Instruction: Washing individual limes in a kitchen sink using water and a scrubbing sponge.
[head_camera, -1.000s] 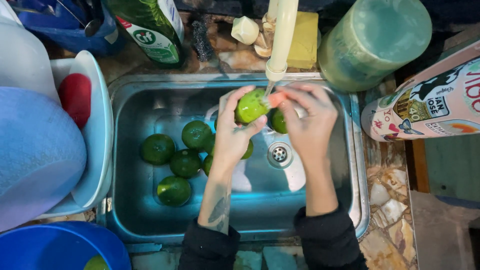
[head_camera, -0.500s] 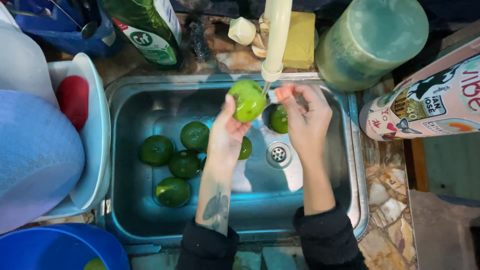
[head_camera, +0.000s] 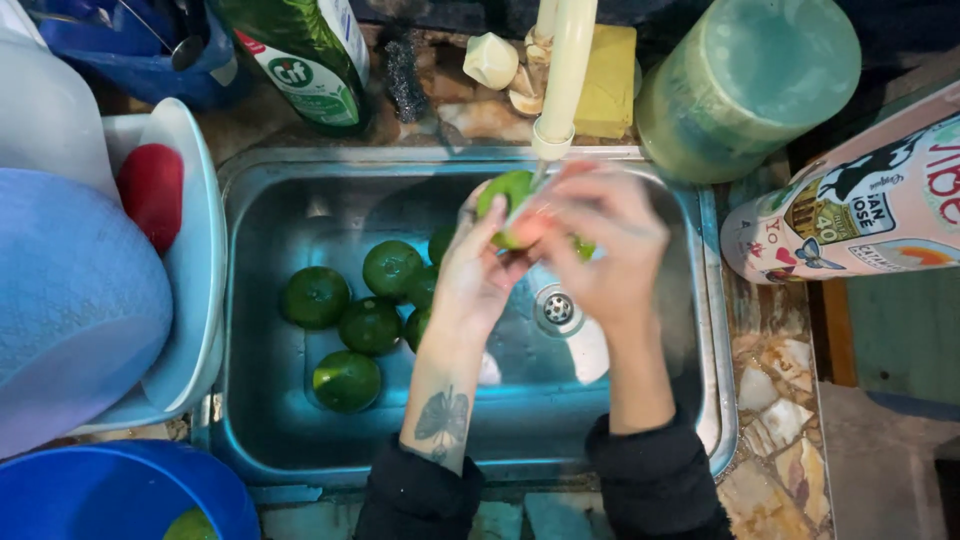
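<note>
Head view: two hands (head_camera: 545, 250), one lime (head_camera: 503, 200).

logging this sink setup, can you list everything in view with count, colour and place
green fruit under tap: one, light green, held in both hands
green fruits in sink: at least six, dark green, left half of basin
sink: one, steel, centre
tap spout: one, cream, above the basin
sponge: one, yellow, behind the tap
detergent bottle: one, green, back left
big jar: one, pale green, back right
red thing: one, on white tray, left
blue bowl: one, bottom left
left hand: holding the fruit
right hand: blurred, on the fruit
</note>
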